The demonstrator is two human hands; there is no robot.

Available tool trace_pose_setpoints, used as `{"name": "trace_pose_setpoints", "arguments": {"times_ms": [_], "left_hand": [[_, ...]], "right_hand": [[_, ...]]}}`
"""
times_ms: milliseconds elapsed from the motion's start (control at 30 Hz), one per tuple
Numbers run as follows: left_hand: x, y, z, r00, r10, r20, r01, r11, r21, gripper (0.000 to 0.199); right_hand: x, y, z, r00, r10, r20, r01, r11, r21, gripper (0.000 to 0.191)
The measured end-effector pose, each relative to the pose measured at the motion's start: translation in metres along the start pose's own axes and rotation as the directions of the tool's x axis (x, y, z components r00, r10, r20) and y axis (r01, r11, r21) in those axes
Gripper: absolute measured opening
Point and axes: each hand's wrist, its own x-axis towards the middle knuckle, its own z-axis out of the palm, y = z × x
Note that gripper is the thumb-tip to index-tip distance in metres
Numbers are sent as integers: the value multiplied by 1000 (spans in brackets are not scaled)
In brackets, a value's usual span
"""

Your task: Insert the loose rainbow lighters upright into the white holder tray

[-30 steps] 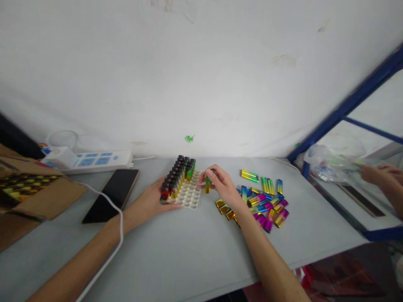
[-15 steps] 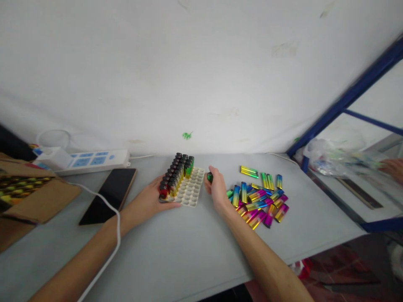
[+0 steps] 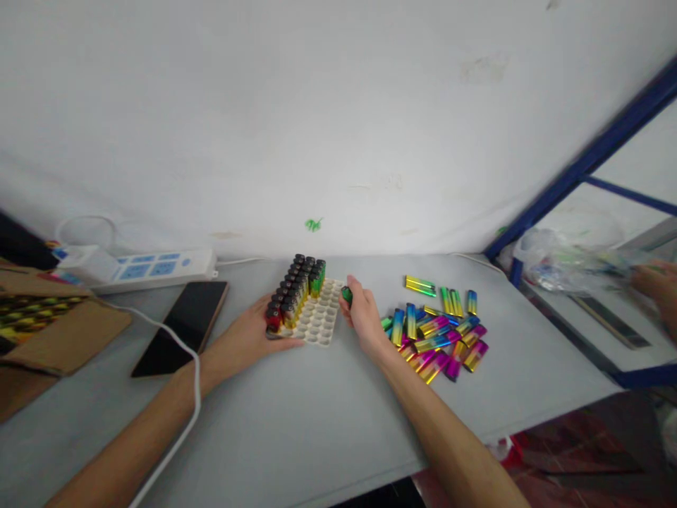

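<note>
My left hand (image 3: pixel 259 330) is wrapped round the left side of a pale tray (image 3: pixel 317 326) with rows of round hollows. Several upright black-topped cylinders (image 3: pixel 295 283), with red, yellow and green bodies, fill the tray's left part. Just off the tray's right edge, my right hand (image 3: pixel 361 310) is closed on a green cylinder (image 3: pixel 346 295), of which only the dark end shows. Right of that hand lies a loose pile of shiny multicoloured cylinders (image 3: pixel 434 342), in gold, blue, green and magenta.
At the left are an open cardboard box (image 3: pixel 100 335), a black phone (image 3: pixel 183 328), a power strip (image 3: pixel 159 269) and a white cable (image 3: pixel 197 395) crossing over my left forearm. A blue metal frame (image 3: pixel 560 180) stands at the right; beyond it is another person's hand (image 3: pixel 659 286).
My right hand has moved slightly left, bringing the green cylinder nearer the tray's edge. The other person's hand at the far right has shifted. My left hand keeps its hold.
</note>
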Motion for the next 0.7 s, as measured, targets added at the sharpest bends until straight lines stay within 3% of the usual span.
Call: {"name": "trace_pose_setpoints", "arguments": {"times_ms": [133,333,467,533,700], "left_hand": [[0,-1,0,1000,6,13,-6,1000,8,84],[0,3,0,998,56,9,-56,998,-6,84],[0,3,0,999,48,10,-48,999,-25,85],[0,3,1,999,40,9,-40,999,-31,85],[0,4,0,998,62,3,-62,998,-32,81]], "right_hand": [[2,3,-1,997,-74,31,72,995,64,73],[1,8,-4,941,-330,80,338,929,-149,51],[-2,6,-4,886,-460,-62,429,862,-271,39],[-3,3,-3,866,-494,-76,445,831,-334,37],[-5,-1,-1,870,-493,-3,453,801,-391,39]]}}
